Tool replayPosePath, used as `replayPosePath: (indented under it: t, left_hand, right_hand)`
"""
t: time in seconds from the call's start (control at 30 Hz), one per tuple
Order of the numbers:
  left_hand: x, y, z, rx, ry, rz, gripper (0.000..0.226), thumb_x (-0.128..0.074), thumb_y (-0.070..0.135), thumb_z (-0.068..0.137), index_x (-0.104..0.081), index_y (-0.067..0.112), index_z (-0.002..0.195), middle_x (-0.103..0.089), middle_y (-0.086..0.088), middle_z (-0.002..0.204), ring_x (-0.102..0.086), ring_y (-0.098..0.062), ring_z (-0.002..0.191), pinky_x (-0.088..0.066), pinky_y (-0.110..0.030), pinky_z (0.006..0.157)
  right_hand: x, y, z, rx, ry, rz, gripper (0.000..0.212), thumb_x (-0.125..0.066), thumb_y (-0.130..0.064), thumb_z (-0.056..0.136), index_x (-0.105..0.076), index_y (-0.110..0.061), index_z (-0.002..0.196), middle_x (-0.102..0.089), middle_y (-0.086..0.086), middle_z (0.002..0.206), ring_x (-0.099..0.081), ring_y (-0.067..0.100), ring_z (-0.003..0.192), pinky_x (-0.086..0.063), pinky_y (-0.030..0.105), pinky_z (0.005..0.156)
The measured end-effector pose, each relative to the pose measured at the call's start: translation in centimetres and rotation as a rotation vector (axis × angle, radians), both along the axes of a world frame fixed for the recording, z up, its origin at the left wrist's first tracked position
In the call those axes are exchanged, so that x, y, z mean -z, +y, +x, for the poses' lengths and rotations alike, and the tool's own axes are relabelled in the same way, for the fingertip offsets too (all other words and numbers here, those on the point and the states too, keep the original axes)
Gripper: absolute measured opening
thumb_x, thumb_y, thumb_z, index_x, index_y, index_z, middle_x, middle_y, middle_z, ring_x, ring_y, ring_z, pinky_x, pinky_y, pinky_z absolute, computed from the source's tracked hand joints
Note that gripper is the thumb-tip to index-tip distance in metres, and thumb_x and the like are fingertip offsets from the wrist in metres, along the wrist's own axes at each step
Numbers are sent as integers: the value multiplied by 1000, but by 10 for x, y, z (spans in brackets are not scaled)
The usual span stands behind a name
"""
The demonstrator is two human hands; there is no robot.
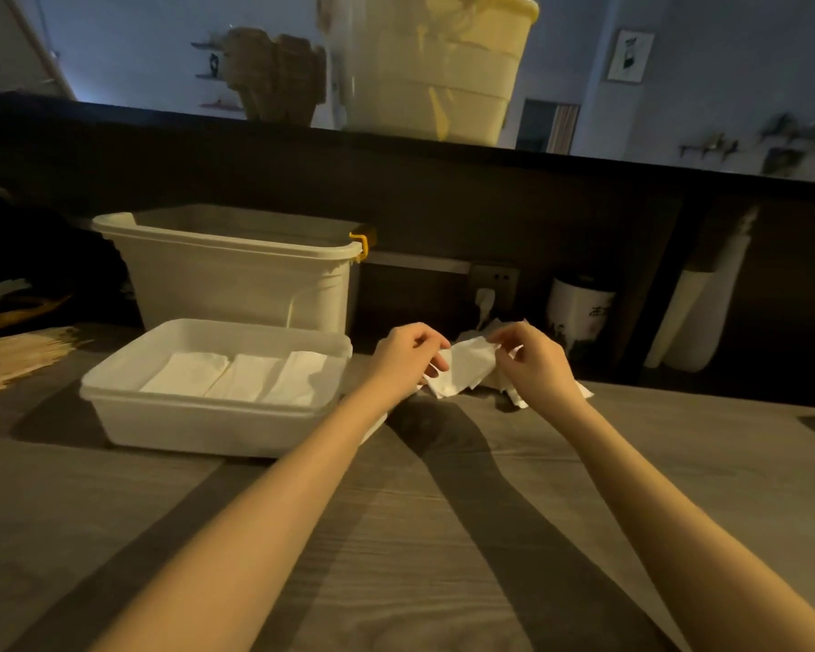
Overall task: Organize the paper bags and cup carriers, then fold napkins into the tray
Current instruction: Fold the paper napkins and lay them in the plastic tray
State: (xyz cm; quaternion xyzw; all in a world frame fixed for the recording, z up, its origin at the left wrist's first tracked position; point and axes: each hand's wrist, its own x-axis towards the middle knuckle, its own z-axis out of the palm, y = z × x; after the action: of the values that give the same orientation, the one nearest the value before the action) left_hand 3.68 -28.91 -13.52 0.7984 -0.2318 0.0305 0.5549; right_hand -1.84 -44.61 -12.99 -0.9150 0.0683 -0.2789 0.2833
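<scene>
Two bare forearms reach from the lower corners of the frame across a grey, wood-grained desk point(443, 534), casting long dark shadows on it. At mid-frame the left hand point(408, 362) and the right hand point(537, 364) each pinch an edge of a thin white paper napkin point(467, 369), which hangs crumpled and partly unfolded between them, just above the desk. More loose white napkin paper point(514, 397) lies under and behind the right hand.

Just left of the hands stands a shallow rectangular tray point(208, 416) of translucent white plastic with rounded corners; inside lie three folded napkins point(236, 378), flat oblongs side by side. Behind the tray, at centre left, is a deeper white plastic bin point(236, 270) with a thick rim and a yellow clip at its right corner.

On the dark ledge along the upper frame stands a second pale tub point(434, 68), with brown cardboard cup carriers point(274, 72) beside it on the left, blurred.
</scene>
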Motion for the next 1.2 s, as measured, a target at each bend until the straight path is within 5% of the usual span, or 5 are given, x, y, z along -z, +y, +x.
replayPosePath:
  t: [0.2,0.5,0.7,0.9,1.2]
  left_hand:
    - [17,-13,10,-59,16,-161,20,-43,16,98,-60,12,88,-60,3,71,-59,-11,66,-48,-20,61]
    - [22,-6,14,-58,76,-290,21,-41,11,98,-60,9,89,-60,-2,72,-57,-11,66,-48,-22,60]
    - [24,-6,13,-75,73,-308,18,-41,12,97,-59,11,93,-60,1,79,-58,-9,75,-46,-17,64]
    - [10,-7,7,-182,-80,-259,24,-47,21,96,-58,14,115,-55,-3,118,-50,-12,107,-40,-16,81]
    - [-5,0,-31,175,108,-198,32,-46,38,94,-61,9,89,-55,-15,86,-53,-22,82,-41,-23,72]
  right_hand:
    - [12,-12,9,48,28,-601,44,-71,-29,82,-58,-20,123,-46,9,127,-41,30,117,-33,38,99]
    - [26,-11,30,69,80,-767,39,-70,-25,82,-62,-23,120,-43,7,138,-32,32,131,-21,44,109]
    - [23,-11,34,45,-164,-629,16,-74,-14,77,-72,-16,93,-67,6,103,-58,31,104,-44,41,88]
    - [-5,-7,16,-89,-233,-241,19,-54,-13,93,-65,-9,109,-65,7,106,-57,21,97,-38,23,78]
    - [-27,-3,-36,-283,-75,2,21,-62,-19,89,-62,-27,108,-60,-16,94,-60,9,83,-52,23,72]
